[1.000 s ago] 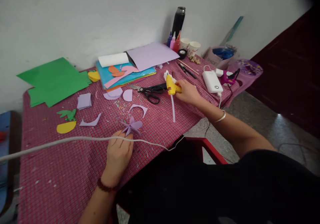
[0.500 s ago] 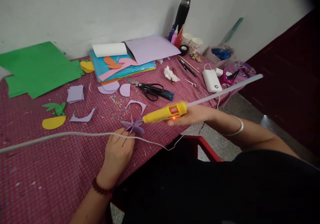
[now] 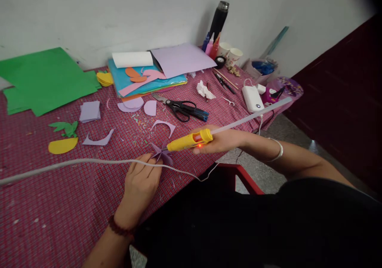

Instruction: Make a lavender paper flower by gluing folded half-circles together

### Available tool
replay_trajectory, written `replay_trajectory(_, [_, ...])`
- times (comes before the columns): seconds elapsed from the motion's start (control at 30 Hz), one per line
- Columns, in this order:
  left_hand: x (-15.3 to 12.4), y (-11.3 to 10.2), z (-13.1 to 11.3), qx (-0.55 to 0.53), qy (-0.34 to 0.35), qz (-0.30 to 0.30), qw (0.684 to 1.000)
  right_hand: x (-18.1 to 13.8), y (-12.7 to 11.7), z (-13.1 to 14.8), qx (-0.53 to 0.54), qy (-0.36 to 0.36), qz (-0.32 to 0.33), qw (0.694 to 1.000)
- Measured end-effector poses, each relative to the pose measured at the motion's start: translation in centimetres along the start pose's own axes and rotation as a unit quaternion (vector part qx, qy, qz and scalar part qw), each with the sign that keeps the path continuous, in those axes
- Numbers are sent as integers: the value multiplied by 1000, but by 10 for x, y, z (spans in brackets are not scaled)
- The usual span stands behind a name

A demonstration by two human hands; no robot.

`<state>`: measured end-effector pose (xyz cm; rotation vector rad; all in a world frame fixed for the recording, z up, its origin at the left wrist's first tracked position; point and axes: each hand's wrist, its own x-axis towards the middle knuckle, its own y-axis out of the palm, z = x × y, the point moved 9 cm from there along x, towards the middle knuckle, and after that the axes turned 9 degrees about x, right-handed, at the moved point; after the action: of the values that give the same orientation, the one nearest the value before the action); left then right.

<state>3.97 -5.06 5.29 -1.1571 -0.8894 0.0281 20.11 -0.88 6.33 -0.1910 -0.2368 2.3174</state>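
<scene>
My left hand [image 3: 143, 178] is closed on the near side of a purple paper flower [image 3: 165, 155], its fingertips partly hidden behind the petals. My right hand [image 3: 222, 140] grips a yellow hot glue gun [image 3: 189, 140] with a red light glowing on its side. The nozzle touches or nearly touches the middle of the flower. Out of the gun's back end sticks a long translucent glue stick [image 3: 252, 116]. A white cord [image 3: 98, 161] runs across the view above my left hand. Just beyond the flower lie a curved lilac paper offcut [image 3: 163, 125] and small paper shreds.
Black scissors [image 3: 179, 108] lie mid-table on the checked tablecloth [image 3: 59, 208]. Behind are green sheets [image 3: 44, 79], a stack of coloured paper and a lilac sheet [image 3: 182, 59]. A white power bank [image 3: 252, 98], paper cups and a black flask [image 3: 219, 19] stand right.
My right hand has moved the glue gun left and slightly down, bringing its nozzle to the flower's middle. The flower has tilted a little; my left hand stays on it.
</scene>
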Motion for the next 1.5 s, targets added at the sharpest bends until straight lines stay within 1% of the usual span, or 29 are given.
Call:
replay_trajectory(0.2, [-2, 3, 0, -6, -4, 11, 1000, 0, 0, -2, -19, 0, 10, 1000])
replay_trajectory(0.37, [0, 1, -2, -12, 1, 6, 1000, 1, 0, -1, -69, 17, 10, 997])
replay_trajectory(0.6, [-3, 1, 1, -22, -11, 6, 1000, 1, 0, 3, -76, 14, 5, 997])
replay_trajectory(0.87, [-1, -1, -2, -20, 6, 2, 1000, -2, -4, -1, -41, 7, -16, 999])
replay_trajectory(1.13, [-3, 0, -1, -24, 4, -4, 1000, -3, -6, -2, -21, -2, -39, 999])
replay_trajectory(1.27, [-4, -1, -1, -21, 3, -11, 1000, -3, -7, -5, -24, 9, -43, 999])
replay_trajectory(1.5, [-4, -1, -2, -29, 8, -20, 999, -3, -6, -6, 0, 1, -44, 999])
